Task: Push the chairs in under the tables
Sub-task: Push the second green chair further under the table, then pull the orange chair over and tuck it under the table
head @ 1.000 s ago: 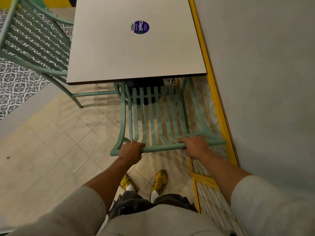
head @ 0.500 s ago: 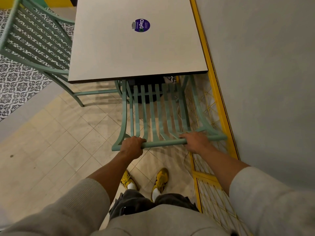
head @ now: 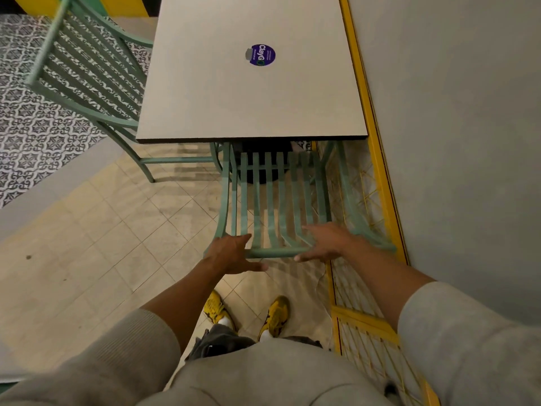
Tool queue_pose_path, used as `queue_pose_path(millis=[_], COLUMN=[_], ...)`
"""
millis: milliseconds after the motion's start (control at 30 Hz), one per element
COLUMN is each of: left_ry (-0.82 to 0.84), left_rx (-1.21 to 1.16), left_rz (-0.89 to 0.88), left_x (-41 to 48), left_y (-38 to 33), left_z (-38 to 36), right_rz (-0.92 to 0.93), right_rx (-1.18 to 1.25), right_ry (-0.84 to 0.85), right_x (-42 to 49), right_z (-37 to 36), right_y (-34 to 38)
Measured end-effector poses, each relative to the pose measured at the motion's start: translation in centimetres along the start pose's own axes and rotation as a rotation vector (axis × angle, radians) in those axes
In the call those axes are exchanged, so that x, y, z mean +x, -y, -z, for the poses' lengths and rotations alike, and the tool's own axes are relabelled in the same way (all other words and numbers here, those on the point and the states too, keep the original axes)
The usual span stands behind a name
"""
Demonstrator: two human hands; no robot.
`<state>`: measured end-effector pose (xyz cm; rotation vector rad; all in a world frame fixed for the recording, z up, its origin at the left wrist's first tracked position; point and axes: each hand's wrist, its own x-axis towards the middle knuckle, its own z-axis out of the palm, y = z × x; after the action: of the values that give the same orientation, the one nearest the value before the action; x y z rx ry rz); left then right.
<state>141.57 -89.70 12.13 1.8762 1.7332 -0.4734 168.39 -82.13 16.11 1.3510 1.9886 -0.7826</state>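
A mint-green slatted chair stands in front of me, its seat tucked under the near edge of the beige square table. Only the chair's backrest and top rail show. My left hand lies at the left end of the top rail, fingers straight and apart, not wrapped around it. My right hand hovers over the right half of the rail with its fingers spread. A second green chair stands at the table's left side, out from under the top.
A grey wall runs close along the right, with a yellow floor strip and a yellow wire grid at its foot. A purple round sticker is on the tabletop. My yellow shoes stand on beige tiles; patterned tiles lie far left.
The chair has slid forward, further under the table. Both hands, which gripped the top rail, have let go and opened.
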Motion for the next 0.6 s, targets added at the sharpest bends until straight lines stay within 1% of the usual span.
queue_pose_path(millis=[133,267,400,600], left_ry=[-0.012,-0.034,-0.029,-0.077], left_rx=[-0.108,-0.162,-0.214,-0.278], left_rz=[0.078,0.170,0.255,0.280], left_x=[-2.1,-4.7,-7.0,-9.8], left_y=[4.0,9.3,14.6,24.4], left_z=[1.6,2.1,1.5,0.4], right_rz=[0.089,0.144,0.213,0.261], right_rx=[0.012,-0.070,-0.135,-0.232], right_ry=[-0.003,-0.025,0.008,0.062], right_x=[1.7,4.1,6.5,9.8], right_z=[3.5,5.5,6.2,6.3], right_y=[4.0,9.7,16.3,27.9])
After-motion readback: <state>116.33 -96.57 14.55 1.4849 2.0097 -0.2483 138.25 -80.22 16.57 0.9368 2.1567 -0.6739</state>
